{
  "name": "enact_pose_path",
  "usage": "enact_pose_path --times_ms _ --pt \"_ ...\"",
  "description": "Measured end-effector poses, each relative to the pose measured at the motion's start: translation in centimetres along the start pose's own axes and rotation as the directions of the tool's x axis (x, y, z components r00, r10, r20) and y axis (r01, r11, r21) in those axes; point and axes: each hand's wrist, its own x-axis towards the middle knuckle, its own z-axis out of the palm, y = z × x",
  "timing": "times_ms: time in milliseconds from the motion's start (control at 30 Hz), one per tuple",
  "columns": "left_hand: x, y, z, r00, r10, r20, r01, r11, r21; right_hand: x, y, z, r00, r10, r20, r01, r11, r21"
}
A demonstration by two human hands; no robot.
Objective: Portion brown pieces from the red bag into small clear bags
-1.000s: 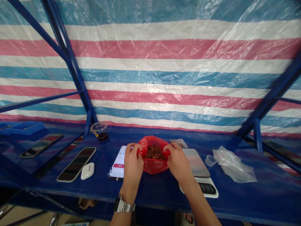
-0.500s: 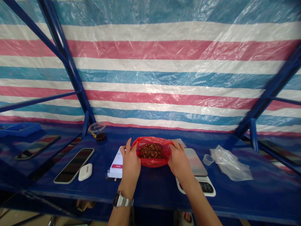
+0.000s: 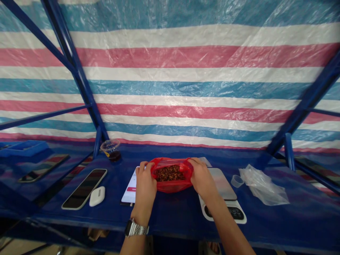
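A red plastic bag point(image 3: 172, 187) is held by its rim over the blue table, its mouth spread wide toward me. Inside lies a heap of small brown pieces point(image 3: 170, 173), like seeds or dried bits; I cannot tell the exact kind. My left hand point(image 3: 145, 182), below which a metal watch sits on the wrist, pinches the bag's left edge. On the opposite edge, my right hand point(image 3: 203, 179) is closed around the red plastic. A lit phone point(image 3: 130, 191) lies partly behind my left hand. My right forearm crosses over a white kitchen scale point(image 3: 224, 186).
To the left are a dark-screened phone point(image 3: 85, 189), a white earbud case point(image 3: 97, 196) and a plastic cup with dark liquid point(image 3: 113, 152). A small clear cup point(image 3: 237, 181) and clear plastic bags point(image 3: 265, 186) lie right of the scale. Blue posts point(image 3: 289, 109) rise at both sides.
The bag's mouth has narrowed slightly, its far rim sagging inward. My left fingers have curled in closer to the bag. The whole view has shifted a little.
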Motion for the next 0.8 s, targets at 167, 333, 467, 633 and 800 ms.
enact_pose_path --times_ms 167,333,467,633,800 --pt "-1.1 0.3 -0.2 0.999 -0.023 0.037 0.019 0.994 0.111 -1.1 0.6 -0.1 0.997 -0.048 0.055 0.055 0.989 -0.134" --pt "-2.1 0.8 0.0 0.998 -0.042 0.054 0.031 0.983 0.179 -1.1 0.8 -0.5 0.999 0.018 0.047 -0.013 0.996 -0.092" --pt "-2.2 1.3 -0.3 0.999 -0.021 0.04 0.018 0.996 0.085 -0.4 3.5 -3.2 0.998 -0.013 0.065 0.002 0.985 0.174" --pt "-2.1 3.0 -2.1 0.987 -0.047 -0.154 0.043 0.999 -0.025 -0.1 9.0 -7.5 0.904 0.322 -0.281 -0.311 0.947 0.086" --pt "-2.0 4.4 -4.0 0.947 -0.024 -0.32 -0.011 0.994 -0.109 2.5 10.4 -6.7 0.921 0.389 0.003 -0.379 0.901 -0.213"
